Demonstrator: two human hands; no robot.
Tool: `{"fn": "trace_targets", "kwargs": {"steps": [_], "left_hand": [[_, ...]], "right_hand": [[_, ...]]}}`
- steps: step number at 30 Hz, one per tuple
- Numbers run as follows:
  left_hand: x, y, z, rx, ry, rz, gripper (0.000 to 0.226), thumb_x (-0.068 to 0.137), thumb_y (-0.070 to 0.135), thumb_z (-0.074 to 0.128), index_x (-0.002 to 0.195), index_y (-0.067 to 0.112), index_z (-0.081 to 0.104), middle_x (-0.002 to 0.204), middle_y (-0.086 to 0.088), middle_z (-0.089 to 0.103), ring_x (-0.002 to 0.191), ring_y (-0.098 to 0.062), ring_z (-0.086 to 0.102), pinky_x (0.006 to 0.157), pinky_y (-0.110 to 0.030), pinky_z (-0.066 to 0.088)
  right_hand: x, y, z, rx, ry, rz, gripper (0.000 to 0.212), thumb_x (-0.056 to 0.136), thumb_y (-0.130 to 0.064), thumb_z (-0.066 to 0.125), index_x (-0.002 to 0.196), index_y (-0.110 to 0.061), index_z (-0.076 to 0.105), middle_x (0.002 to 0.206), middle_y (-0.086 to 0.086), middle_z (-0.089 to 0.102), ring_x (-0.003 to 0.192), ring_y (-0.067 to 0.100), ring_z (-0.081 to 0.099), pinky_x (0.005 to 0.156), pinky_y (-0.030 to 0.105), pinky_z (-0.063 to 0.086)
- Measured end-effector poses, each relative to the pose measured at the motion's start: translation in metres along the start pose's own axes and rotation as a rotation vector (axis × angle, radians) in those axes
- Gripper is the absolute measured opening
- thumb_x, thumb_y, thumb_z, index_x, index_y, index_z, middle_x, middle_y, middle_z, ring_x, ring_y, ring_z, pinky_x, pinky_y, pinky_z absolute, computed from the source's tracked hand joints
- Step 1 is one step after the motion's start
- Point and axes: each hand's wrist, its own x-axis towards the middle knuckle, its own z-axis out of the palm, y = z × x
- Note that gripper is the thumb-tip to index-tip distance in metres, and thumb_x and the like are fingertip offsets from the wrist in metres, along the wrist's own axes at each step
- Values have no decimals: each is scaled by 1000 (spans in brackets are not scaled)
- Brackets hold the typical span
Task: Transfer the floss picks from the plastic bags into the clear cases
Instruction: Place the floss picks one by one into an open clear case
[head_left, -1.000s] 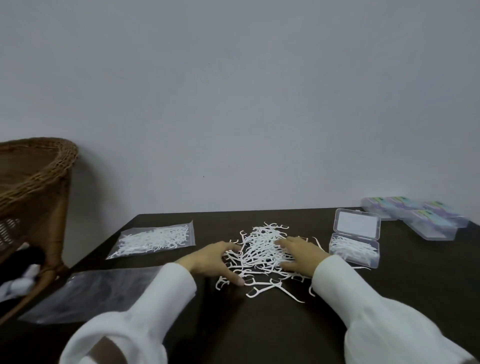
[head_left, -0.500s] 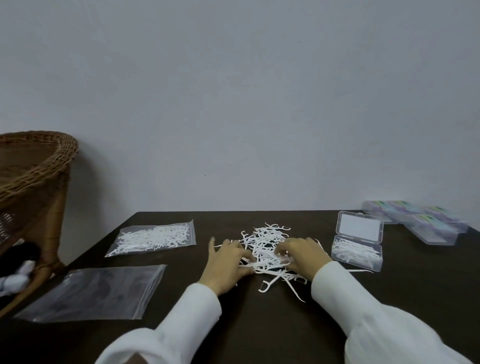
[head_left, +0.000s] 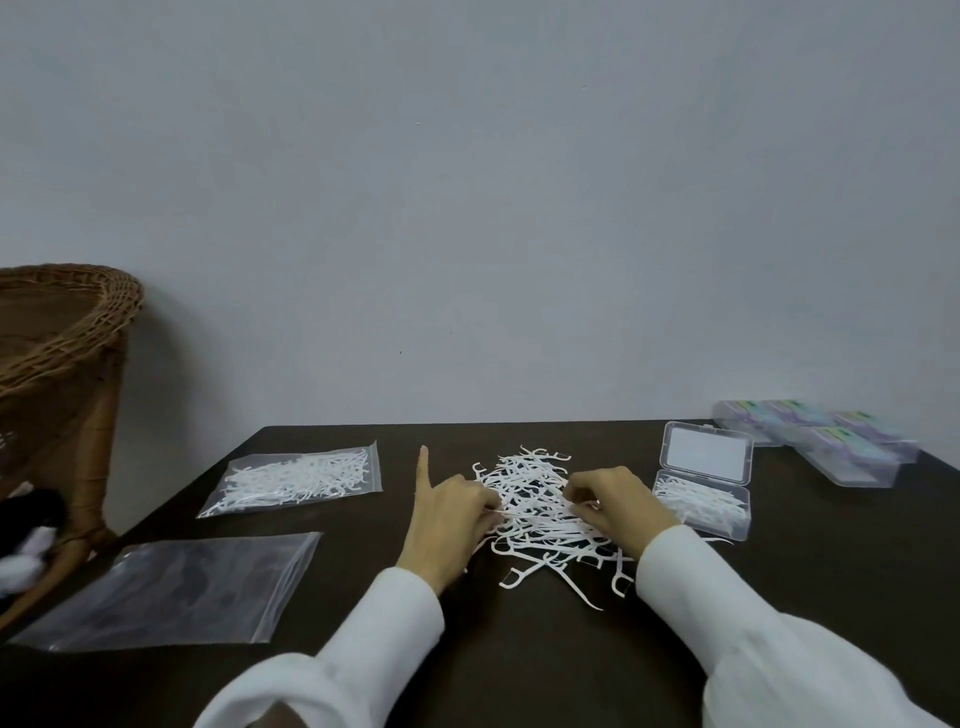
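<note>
Dark table (head_left: 519, 665): closed cases (head_left: 831, 441) bear unreadable coloured labels.

Two hands work a loose pile of white floss picks (head_left: 540, 512) on a dark table (head_left: 519, 665): the left hand (head_left: 447, 519) pinches picks at the pile's edge, one finger raised; the right hand (head_left: 618, 506) grips picks opposite. Just beside the right hand sits an open clear case (head_left: 701, 501) partly filled; beyond the left hand lie a filled bag (head_left: 298, 478) and, nearer, an empty bag (head_left: 176, 590).
</note>
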Motion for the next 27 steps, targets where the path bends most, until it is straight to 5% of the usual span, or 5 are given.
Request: {"fn": "trace_targets", "kwargs": {"steps": [2, 4, 6, 14, 27], "left_hand": [[3, -2, 0, -106, 21, -23, 22, 92, 42, 54, 100, 28, 69, 99, 12, 68, 100, -6, 58, 117, -37, 10], [4, -5, 0, -243, 46, -50, 19, 89, 40, 60, 96, 25, 71, 94, 8, 70, 92, -11, 62, 100, -32, 39], [4, -7, 0, -383, 65, -79, 15, 87, 35, 64, 93, 22, 71, 88, 5, 70, 84, -12, 63, 83, -32, 49], [17, -1, -2, -781, 148, -204, 11, 82, 24, 72, 73, 17, 69, 62, 9, 61, 57, -2, 51, 57, -16, 41], [52, 57, 16, -1273, 45, -264, 12, 82, 15, 71, 77, 5, 70, 66, -2, 63, 66, -9, 59, 67, -19, 52]], "right_hand": [[-2, 3, -4, 75, 28, 17, 13, 86, -16, 64, 98, -14, 69, 91, -2, 68, 87, 10, 62, 82, 22, 48], [-5, 5, -9, 142, 68, 30, 11, 84, -13, 66, 95, -11, 70, 81, -5, 63, 76, 5, 58, 72, 10, 40], [-8, 8, -15, 183, 99, 51, 10, 82, -11, 69, 91, -9, 71, 75, -5, 60, 64, -3, 50, 63, 4, 34], [-15, 24, -30, 325, 227, 148, 7, 80, -9, 71, 87, -8, 72, 73, -2, 63, 62, -1, 53, 60, 1, 38], [-40, 77, -58, 441, 282, 269, 11, 84, -8, 65, 88, -18, 63, 88, -1, 63, 83, 9, 57, 79, 21, 45]]}}
